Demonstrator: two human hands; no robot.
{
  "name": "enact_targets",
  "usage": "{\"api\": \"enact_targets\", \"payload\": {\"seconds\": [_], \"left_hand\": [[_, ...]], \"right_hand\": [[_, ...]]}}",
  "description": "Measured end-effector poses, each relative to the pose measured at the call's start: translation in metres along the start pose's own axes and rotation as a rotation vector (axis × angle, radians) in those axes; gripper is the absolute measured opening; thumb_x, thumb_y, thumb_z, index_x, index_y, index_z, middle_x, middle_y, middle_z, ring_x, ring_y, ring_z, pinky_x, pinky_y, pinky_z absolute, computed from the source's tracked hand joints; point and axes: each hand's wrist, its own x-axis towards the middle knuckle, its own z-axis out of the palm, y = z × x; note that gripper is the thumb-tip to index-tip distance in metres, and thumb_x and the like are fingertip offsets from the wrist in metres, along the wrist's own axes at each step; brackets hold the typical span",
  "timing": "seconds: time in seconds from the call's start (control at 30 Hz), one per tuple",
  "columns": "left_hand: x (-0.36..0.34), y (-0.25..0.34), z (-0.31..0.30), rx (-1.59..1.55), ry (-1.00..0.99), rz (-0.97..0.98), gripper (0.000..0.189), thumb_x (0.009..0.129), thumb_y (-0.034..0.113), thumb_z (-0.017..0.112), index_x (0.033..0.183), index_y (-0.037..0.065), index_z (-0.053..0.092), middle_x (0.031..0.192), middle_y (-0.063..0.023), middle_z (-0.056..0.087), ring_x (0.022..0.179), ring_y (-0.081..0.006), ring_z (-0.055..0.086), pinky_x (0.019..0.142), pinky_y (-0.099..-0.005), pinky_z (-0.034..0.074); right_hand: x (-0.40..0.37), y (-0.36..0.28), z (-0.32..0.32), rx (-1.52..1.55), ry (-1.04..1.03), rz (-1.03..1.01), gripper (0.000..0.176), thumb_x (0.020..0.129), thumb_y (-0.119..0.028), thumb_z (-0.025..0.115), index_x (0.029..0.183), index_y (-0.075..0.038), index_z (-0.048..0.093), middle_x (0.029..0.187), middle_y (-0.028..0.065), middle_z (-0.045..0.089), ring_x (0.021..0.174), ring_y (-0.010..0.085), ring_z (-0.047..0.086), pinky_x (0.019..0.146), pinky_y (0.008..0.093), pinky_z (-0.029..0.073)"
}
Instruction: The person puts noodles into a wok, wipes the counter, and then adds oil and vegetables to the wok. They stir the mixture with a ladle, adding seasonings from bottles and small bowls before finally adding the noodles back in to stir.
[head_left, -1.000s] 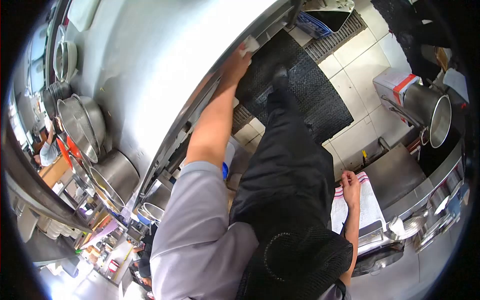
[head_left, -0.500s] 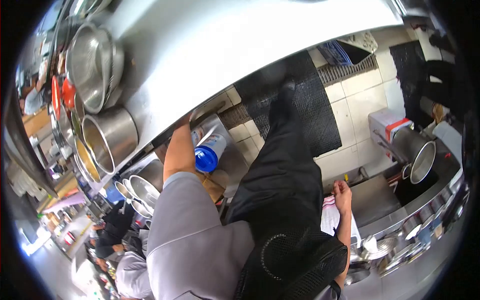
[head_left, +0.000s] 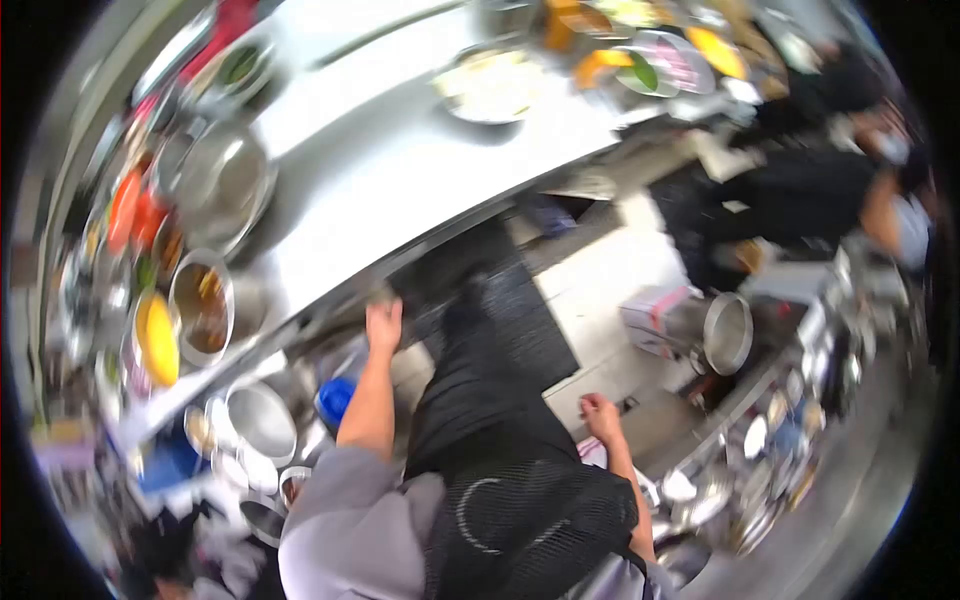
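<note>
My left hand (head_left: pixel 383 325) is just below the front edge of the steel counter (head_left: pixel 340 235), above a blue lid (head_left: pixel 334 402) on the shelf below. Motion blurs its fingers, and I cannot make out whether they touch the edge. My right hand (head_left: pixel 598 415) hangs at my other side with its fingers curled in and nothing visible in them. A white cloth with pink stripes (head_left: pixel 592 452) lies just beneath it.
Pots (head_left: pixel 203 310) and bowls (head_left: pixel 222 190) crowd the counter's left end. A wide pan of pale food (head_left: pixel 490 85) sits farther along it. Black mats (head_left: pixel 525 325) cover part of the floor. A box (head_left: pixel 655 318) and a pot (head_left: pixel 728 335) stand right; a co-worker (head_left: pixel 800 205) is beyond.
My left hand has come out from under the counter edge into view. The view has swung, bringing the food on the counter and the co-worker into sight. My right hand remains curled.
</note>
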Motion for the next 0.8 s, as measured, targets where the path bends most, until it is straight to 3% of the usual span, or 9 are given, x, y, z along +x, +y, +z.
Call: {"api": "enact_targets", "payload": {"seconds": [0.03,0.07,0.13,0.17,0.33,0.4,0.43,0.6,0.8], "left_hand": [[-0.012,0.053,0.002,-0.086,-0.131,-0.01,0.045,0.095,0.038,0.058,0.072,0.0,0.064,0.086,-0.0264,0.064,0.089,-0.0426,0.059,0.081,-0.0498,0.045],[-0.027,0.086,0.021,-0.161,-0.163,0.2,0.037,0.095,0.033,0.058,0.075,0.002,0.054,0.09,-0.0209,0.059,0.091,-0.042,0.055,0.083,-0.0532,0.043],[-0.051,0.166,0.033,-0.098,-0.415,0.481,0.019,0.091,0.017,0.057,0.104,0.004,0.063,0.124,-0.0214,0.056,0.114,-0.0384,0.056,0.099,-0.0453,0.045],[-0.059,0.205,0.03,-0.218,-0.539,0.601,0.04,0.084,0.004,0.053,0.123,0.009,0.061,0.132,-0.0216,0.052,0.123,-0.0375,0.052,0.106,-0.0424,0.042],[-0.039,0.303,0.077,-0.169,-0.993,0.926,0.046,0.08,0.001,0.054,0.124,0.006,0.061,0.121,-0.0204,0.059,0.111,-0.0351,0.061,0.096,-0.0402,0.049],[0.014,0.278,0.141,-0.212,-1.219,0.954,0.042,0.08,0.003,0.056,0.122,0.003,0.062,0.104,-0.0193,0.065,0.098,-0.0319,0.065,0.09,-0.0384,0.052],[0.043,0.252,0.179,-0.269,-1.255,0.951,0.038,0.08,0.002,0.057,0.117,0.001,0.064,0.089,-0.015,0.068,0.081,-0.0265,0.067,0.076,-0.0375,0.054],[0.142,0.29,0.164,0.54,-1.299,0.993,0.037,0.08,0.002,0.057,0.116,0.0,0.065,0.086,-0.0133,0.067,0.076,-0.0244,0.065,0.07,-0.0367,0.053],[0.183,0.364,0.184,0.837,-1.315,1.035,0.036,0.079,0.001,0.057,0.114,0.0,0.065,0.082,-0.0112,0.067,0.069,-0.0218,0.064,0.064,-0.0356,0.051]], "right_hand": [[-0.007,0.0,-0.001,-0.003,0.002,0.015,0.028,0.093,-0.025,0.06,0.105,-0.002,0.07,0.088,0.0174,0.072,0.081,0.0282,0.071,0.076,0.0414,0.055],[-0.009,0.01,0.002,-0.03,0.025,-0.052,0.028,0.093,-0.025,0.06,0.106,-0.002,0.069,0.089,0.0159,0.072,0.08,0.0263,0.071,0.075,0.0396,0.054],[-0.026,0.009,-0.003,-0.061,0.1,-0.136,0.027,0.092,-0.025,0.06,0.104,-0.002,0.069,0.089,0.0156,0.072,0.082,0.0285,0.07,0.076,0.0397,0.054],[-0.04,-0.004,-0.009,-0.063,0.143,-0.158,0.027,0.091,-0.025,0.06,0.102,-0.003,0.069,0.089,0.0168,0.071,0.085,0.0327,0.069,0.078,0.0415,0.053],[-0.065,0.023,0.014,0.171,0.483,-0.003,0.024,0.086,-0.025,0.062,0.094,-0.003,0.069,0.089,0.0189,0.07,0.087,0.0366,0.067,0.078,0.045,0.053],[-0.074,0.039,0.035,0.27,0.624,0.084,0.024,0.084,-0.026,0.063,0.095,-0.006,0.07,0.09,0.017,0.071,0.086,0.0361,0.067,0.077,0.0452,0.053],[-0.081,0.043,0.043,0.326,0.696,0.131,0.023,0.084,-0.026,0.063,0.094,-0.006,0.07,0.09,0.0161,0.071,0.086,0.0361,0.068,0.076,0.0451,0.053],[-0.13,0.019,0.096,0.692,0.997,0.484,0.021,0.083,-0.024,0.064,0.09,-0.006,0.071,0.091,0.0179,0.071,0.087,0.035,0.068,0.077,0.0439,0.053],[-0.201,-0.011,0.152,0.724,1.454,0.802,0.017,0.084,-0.017,0.068,0.093,-0.004,0.068,0.089,0.017,0.066,0.077,0.0312,0.064,0.072,0.0401,0.052]]}}
